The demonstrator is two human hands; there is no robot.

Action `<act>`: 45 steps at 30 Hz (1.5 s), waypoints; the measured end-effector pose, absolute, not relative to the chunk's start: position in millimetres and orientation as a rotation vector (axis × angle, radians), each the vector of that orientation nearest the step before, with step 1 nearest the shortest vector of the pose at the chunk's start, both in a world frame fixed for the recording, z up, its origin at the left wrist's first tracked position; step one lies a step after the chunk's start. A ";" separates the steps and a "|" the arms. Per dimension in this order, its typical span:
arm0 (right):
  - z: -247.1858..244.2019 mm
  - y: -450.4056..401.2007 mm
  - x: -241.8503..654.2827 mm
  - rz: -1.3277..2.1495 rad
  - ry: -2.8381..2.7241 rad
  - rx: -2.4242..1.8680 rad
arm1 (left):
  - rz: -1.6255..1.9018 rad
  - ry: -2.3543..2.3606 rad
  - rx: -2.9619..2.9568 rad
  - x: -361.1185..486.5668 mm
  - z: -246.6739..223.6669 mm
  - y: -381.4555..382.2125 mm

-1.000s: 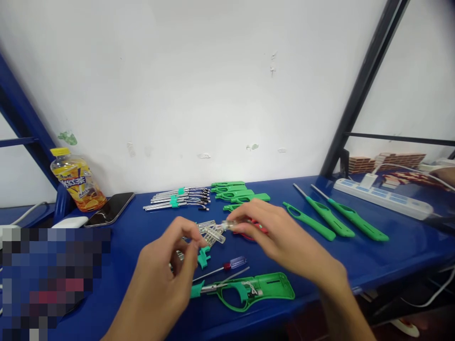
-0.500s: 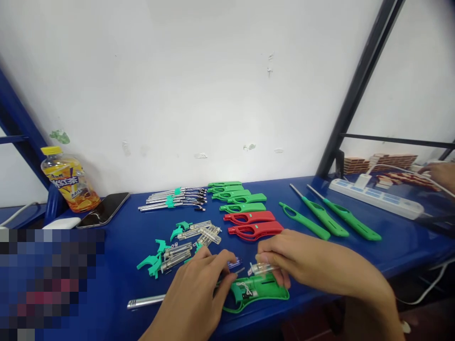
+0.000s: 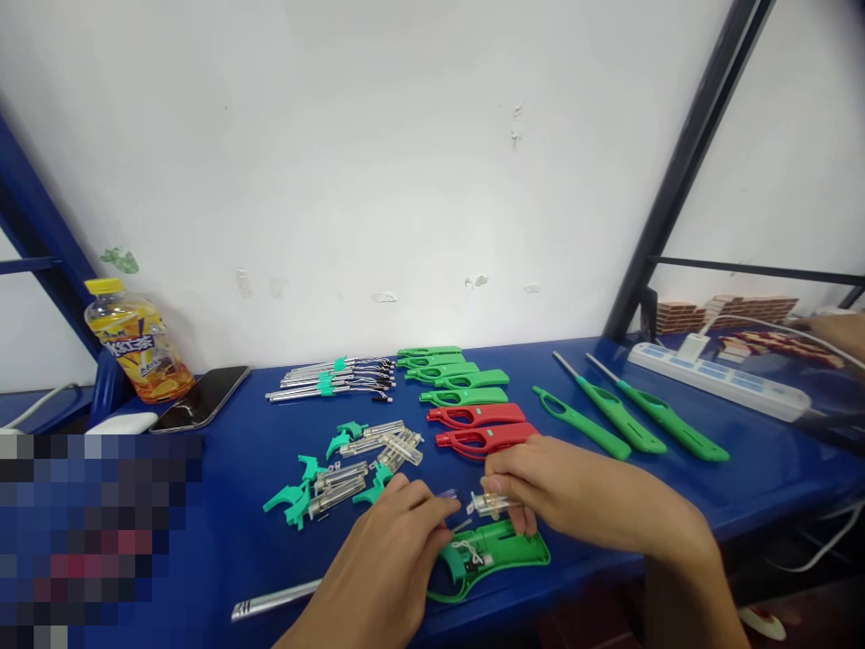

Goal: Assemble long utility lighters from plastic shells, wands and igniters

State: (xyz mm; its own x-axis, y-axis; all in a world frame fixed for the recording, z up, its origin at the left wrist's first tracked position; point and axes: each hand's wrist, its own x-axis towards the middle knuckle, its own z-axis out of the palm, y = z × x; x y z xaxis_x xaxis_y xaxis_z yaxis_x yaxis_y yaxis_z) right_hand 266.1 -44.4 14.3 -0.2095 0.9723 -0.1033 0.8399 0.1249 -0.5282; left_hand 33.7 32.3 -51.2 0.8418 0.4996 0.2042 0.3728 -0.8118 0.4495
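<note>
Between the fingertips of my right hand (image 3: 554, 482) is a clear plastic fuel tank (image 3: 489, 505), held just above an open green lighter shell (image 3: 520, 546). My left hand (image 3: 388, 559) is closed over the front of that lighter, whose long metal tube (image 3: 274, 599) sticks out to the left. Inside the shell a teal trigger (image 3: 452, 561) and a white wire (image 3: 466, 546) show. A thin tube (image 3: 462, 525) pokes out by my left fingertips, and a purple see-through piece (image 3: 449, 493) is just behind them. My left palm hides the middle of the lighter.
Clear tanks (image 3: 341, 494) with teal triggers lie left of my hands. Behind are metal tubes with wires (image 3: 311, 388), green shells (image 3: 466, 395) and red shells (image 3: 477, 415). Lighters with tubes (image 3: 669, 424), a power strip (image 3: 720, 380), a phone (image 3: 201, 397) and a drink bottle (image 3: 141, 347) flank them.
My right hand has shifted slightly left and up with the fuel tank. The outer end of the lighter's metal tube has swung down and left.
</note>
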 end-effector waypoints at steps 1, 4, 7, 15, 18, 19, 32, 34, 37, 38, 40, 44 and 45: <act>14.2 -44.1 265.7 0.713 -2.139 -1.777 | 0.440 0.645 2.651 33.3 -51.8 31.9; 13.6 -42.4 263.9 0.764 -2.088 -1.787 | 0.469 0.641 2.727 32.2 -53.2 30.4; 13.5 -40.9 262.2 0.826 -2.038 -1.787 | 0.552 0.649 2.714 33.2 -51.4 29.2; 12.9 -42.2 267.8 0.687 -2.134 -1.701 | 0.736 0.632 2.632 38.8 -49.2 29.9; 15.2 -42.1 268.5 0.690 -2.121 -1.692 | 0.807 0.569 2.655 38.7 -50.8 30.6; 16.3 -41.9 267.9 0.688 -2.119 -1.697 | 0.838 0.549 2.655 38.5 -50.8 30.5; 21.4 -42.1 265.6 0.633 -2.108 -1.716 | 0.975 0.460 2.585 39.5 -49.4 30.6; 22.0 -42.4 265.7 0.641 -2.115 -1.719 | 0.995 0.444 2.585 39.4 -50.1 30.9; 22.7 -41.7 265.3 0.639 -2.121 -1.726 | 1.008 0.437 2.580 39.7 -50.1 31.0; 22.8 -41.3 265.1 0.639 -2.120 -1.729 | 1.011 0.441 2.578 39.9 -49.9 31.0; 23.0 -40.3 264.9 0.639 -2.117 -1.730 | 1.002 0.450 2.575 40.1 -49.6 30.9; 23.3 -39.1 265.0 0.640 -2.112 -1.731 | 0.995 0.447 2.577 40.0 -49.9 30.9; 23.4 -39.2 265.1 0.637 -2.110 -1.733 | 0.994 0.444 2.581 39.9 -50.1 30.9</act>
State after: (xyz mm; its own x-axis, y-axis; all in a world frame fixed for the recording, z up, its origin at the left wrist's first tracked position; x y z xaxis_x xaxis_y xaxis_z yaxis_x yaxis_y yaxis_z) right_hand 265.1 -39.2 23.4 -0.2011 0.9793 -0.0239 0.8288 0.1571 -0.5371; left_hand 39.9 30.9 -50.1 0.7065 0.4022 0.5824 0.1655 -0.8939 0.4166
